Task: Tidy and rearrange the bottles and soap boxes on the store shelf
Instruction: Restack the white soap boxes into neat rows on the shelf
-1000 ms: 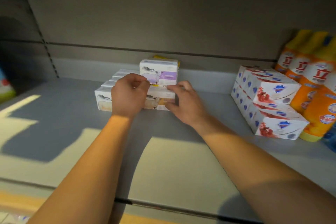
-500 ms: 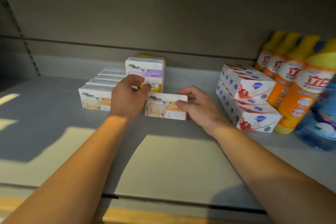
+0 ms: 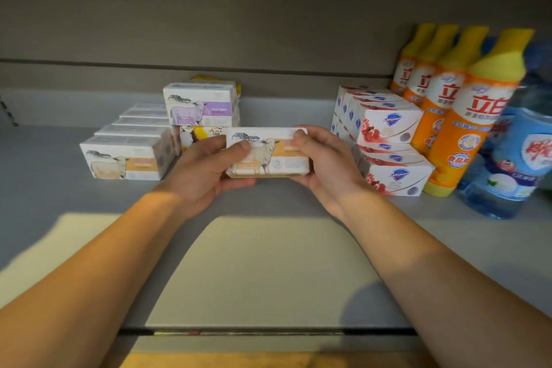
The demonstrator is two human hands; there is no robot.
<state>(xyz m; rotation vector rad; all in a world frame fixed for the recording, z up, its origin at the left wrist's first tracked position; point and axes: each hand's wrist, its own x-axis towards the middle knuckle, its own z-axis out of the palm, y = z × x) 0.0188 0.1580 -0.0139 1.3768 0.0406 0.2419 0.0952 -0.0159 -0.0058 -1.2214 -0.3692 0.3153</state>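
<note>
Left hand (image 3: 206, 170) and right hand (image 3: 324, 164) pinched a soap box (image 3: 268, 154) by its ends above the shelf (image 3: 268, 263); a loosened grip could drop it.

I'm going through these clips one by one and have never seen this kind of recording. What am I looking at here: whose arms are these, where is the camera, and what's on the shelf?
No machine here: a person wears a wide-angle camera on the head, looking forward and down, so the two bare arms are their own. The left hand and right hand together hold one white cardboard soap box with a sheep picture and a tan band just above the grey store shelf. To the left stands a row of matching tan-band boxes; behind sits a purple-band sheep box stacked on another box. To the right are stacked white-and-red soap boxes, then orange bottles with yellow caps and a clear blue bottle.
</note>
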